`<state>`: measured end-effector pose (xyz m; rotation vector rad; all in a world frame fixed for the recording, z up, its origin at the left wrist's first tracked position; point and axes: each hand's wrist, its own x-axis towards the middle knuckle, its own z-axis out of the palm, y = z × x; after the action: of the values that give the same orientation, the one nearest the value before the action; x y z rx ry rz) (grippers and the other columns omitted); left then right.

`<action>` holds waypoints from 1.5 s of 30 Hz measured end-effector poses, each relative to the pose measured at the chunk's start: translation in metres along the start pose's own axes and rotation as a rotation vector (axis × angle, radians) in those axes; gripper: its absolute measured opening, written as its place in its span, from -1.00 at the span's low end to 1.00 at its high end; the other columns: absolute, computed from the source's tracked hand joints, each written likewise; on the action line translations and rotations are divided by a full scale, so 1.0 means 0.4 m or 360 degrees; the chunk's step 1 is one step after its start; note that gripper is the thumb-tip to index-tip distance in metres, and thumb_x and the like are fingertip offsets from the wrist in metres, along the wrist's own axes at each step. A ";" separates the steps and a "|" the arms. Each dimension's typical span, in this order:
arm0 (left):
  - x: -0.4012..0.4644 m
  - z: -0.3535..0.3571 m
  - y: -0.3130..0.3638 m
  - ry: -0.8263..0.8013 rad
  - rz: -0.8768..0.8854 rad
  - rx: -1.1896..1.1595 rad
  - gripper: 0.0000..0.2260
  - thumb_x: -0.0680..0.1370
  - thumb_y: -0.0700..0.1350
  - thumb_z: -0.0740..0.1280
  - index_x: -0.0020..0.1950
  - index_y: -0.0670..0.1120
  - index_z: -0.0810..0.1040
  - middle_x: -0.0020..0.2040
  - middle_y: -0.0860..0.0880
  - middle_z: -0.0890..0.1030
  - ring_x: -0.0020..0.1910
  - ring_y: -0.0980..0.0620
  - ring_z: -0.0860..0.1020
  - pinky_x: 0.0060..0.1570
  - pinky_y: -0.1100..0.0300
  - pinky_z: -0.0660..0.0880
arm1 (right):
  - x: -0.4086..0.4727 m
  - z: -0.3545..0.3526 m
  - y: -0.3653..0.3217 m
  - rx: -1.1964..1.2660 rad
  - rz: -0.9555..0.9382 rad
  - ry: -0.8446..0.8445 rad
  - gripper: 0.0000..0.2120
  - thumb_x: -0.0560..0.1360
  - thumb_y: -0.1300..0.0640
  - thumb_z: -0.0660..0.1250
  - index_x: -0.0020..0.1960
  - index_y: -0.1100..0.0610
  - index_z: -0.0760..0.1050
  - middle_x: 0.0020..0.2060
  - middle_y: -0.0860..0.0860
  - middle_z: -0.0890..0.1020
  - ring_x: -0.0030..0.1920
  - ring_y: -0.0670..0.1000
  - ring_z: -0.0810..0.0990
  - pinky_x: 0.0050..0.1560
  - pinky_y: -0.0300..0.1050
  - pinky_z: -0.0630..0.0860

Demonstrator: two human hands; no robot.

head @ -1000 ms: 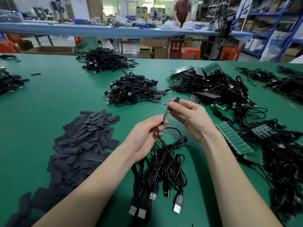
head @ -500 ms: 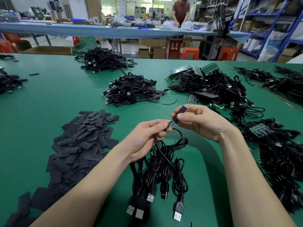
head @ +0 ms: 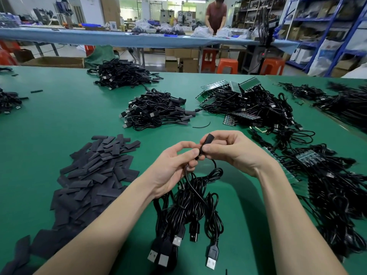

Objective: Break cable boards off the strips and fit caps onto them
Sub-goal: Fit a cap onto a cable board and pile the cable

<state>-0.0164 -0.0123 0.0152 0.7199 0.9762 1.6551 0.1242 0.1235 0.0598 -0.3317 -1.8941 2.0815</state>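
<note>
My right hand [head: 230, 151] pinches a short black cap [head: 207, 141] between thumb and fingers, tilted up to the right. My left hand [head: 174, 163] pinches the cable end just below the cap, where the small board sits; the cap covers most of the board. The thin black cable [head: 190, 181] drops from my left fingers into a bundle of USB cables [head: 188, 215] lying between my forearms. A heap of flat black caps [head: 93, 175] lies to the left. Green board strips with cables attached [head: 309, 161] lie to the right.
Piles of black cables [head: 156, 112] [head: 121, 74] sit farther back on the green table [head: 59, 120], with more strips and cables at the back right [head: 244, 100]. A person stands at a far blue table [head: 216, 14]. Orange stools and shelving stand behind.
My right hand has brought the cap down over the bare board. The hands have closed together and the board is now mostly hidden inside the cap.
</note>
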 end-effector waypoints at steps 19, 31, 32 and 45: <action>0.009 0.010 -0.023 0.0411 0.0569 0.0674 -0.91 0.44 -0.24 0.55 -0.15 -0.06 0.75 -0.26 -0.10 0.71 -0.30 0.08 0.64 -0.19 0.31 0.55 | 0.033 0.005 0.037 0.0408 0.0092 0.0342 -0.85 0.31 0.20 0.55 -0.13 0.18 0.74 -0.13 0.12 0.73 -0.17 -0.07 0.70 -0.15 -0.36 0.60; 0.000 0.021 -0.009 0.0421 0.0610 0.0516 -0.89 0.32 -0.16 0.58 -0.22 -0.06 0.69 -0.29 -0.16 0.69 -0.33 -0.02 0.65 -0.24 0.24 0.58 | 0.030 0.019 0.037 0.0369 0.0175 0.0188 -0.92 0.37 0.18 0.51 -0.14 0.14 0.74 -0.19 0.06 0.71 -0.31 -0.12 0.62 -0.20 -0.37 0.59; 0.000 0.021 -0.010 0.0421 0.0619 0.0519 -0.89 0.34 -0.19 0.58 -0.22 -0.06 0.69 -0.30 -0.17 0.68 -0.34 -0.02 0.65 -0.25 0.23 0.58 | 0.029 0.019 0.036 0.0361 0.0184 0.0186 -0.92 0.37 0.18 0.51 -0.14 0.14 0.74 -0.19 0.05 0.71 -0.31 -0.13 0.61 -0.20 -0.38 0.58; 0.003 0.020 -0.011 0.0402 0.0602 0.0435 -0.85 0.31 -0.13 0.58 -0.17 -0.06 0.70 -0.23 -0.20 0.71 -0.29 -0.01 0.66 -0.19 0.26 0.57 | 0.040 0.051 0.048 0.0427 -0.0217 0.0402 -0.78 0.37 0.19 0.52 0.02 0.09 0.72 -0.11 0.16 0.73 -0.18 0.01 0.69 -0.08 -0.18 0.62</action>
<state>-0.0079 -0.0087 0.0152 0.9369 1.3256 1.9979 0.1006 0.1091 0.0434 -0.3704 -1.4340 2.0593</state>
